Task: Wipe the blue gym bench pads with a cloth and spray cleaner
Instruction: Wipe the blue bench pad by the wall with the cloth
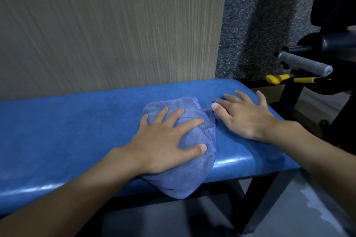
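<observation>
left hand (161, 140) fingers spread flat on cloth (185, 175), right hand (244, 115) fingers splayed flat on blue bench pad (77, 121)

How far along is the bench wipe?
Done: unclear; the blue bench pad shines only along its near edge, perhaps damp. In hand: the left hand presses the cloth flat near the pad's right end; the right hand rests flat beside it. Left: likely the long stretch leftward.
</observation>
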Demonstrator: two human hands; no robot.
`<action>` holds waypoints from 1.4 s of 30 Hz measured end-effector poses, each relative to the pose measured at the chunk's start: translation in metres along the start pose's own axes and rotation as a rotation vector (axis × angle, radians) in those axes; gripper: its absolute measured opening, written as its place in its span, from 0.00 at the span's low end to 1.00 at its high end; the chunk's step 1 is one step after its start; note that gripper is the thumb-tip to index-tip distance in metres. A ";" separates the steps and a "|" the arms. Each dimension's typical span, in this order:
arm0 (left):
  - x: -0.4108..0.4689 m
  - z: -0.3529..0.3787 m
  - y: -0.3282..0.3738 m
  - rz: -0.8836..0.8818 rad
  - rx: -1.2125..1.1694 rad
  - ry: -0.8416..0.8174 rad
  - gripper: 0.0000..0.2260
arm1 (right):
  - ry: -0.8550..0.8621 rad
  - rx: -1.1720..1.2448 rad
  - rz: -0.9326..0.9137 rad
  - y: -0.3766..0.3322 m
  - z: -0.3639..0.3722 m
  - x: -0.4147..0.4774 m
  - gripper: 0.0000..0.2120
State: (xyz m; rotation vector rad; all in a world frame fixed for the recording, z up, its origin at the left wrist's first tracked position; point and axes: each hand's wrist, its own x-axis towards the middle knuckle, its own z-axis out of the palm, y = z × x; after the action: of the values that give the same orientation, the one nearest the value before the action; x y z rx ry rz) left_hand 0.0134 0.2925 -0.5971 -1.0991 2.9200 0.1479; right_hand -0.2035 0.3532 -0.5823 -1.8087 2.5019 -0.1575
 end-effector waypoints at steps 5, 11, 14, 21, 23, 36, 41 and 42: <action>0.054 -0.007 -0.029 -0.036 -0.008 -0.013 0.32 | -0.057 0.017 -0.053 -0.008 0.008 0.002 0.31; 0.138 -0.019 -0.071 -0.118 -0.034 0.046 0.25 | -0.029 0.009 -0.068 -0.006 0.016 0.004 0.34; 0.151 -0.020 -0.080 -0.114 -0.049 0.069 0.24 | -0.023 0.010 -0.065 -0.007 0.016 0.005 0.35; 0.093 -0.007 -0.053 -0.089 -0.010 0.039 0.30 | -0.027 0.021 -0.047 -0.008 0.015 0.004 0.31; 0.059 -0.005 -0.039 -0.065 0.003 0.010 0.29 | -0.023 0.021 -0.045 -0.008 0.014 0.003 0.31; 0.032 -0.006 -0.043 -0.042 -0.034 -0.011 0.33 | -0.007 0.042 -0.062 -0.026 0.004 -0.001 0.30; 0.099 -0.014 -0.084 -0.092 -0.053 0.046 0.26 | -0.048 -0.005 -0.067 -0.032 0.018 0.007 0.32; 0.111 -0.017 -0.091 -0.103 -0.067 0.049 0.28 | -0.046 -0.003 -0.064 -0.032 0.018 0.007 0.33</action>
State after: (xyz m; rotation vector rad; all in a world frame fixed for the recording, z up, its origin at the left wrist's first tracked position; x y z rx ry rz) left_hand -0.0104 0.1500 -0.5929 -1.2774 2.9124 0.2219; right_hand -0.1740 0.3362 -0.5966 -1.8730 2.4160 -0.1132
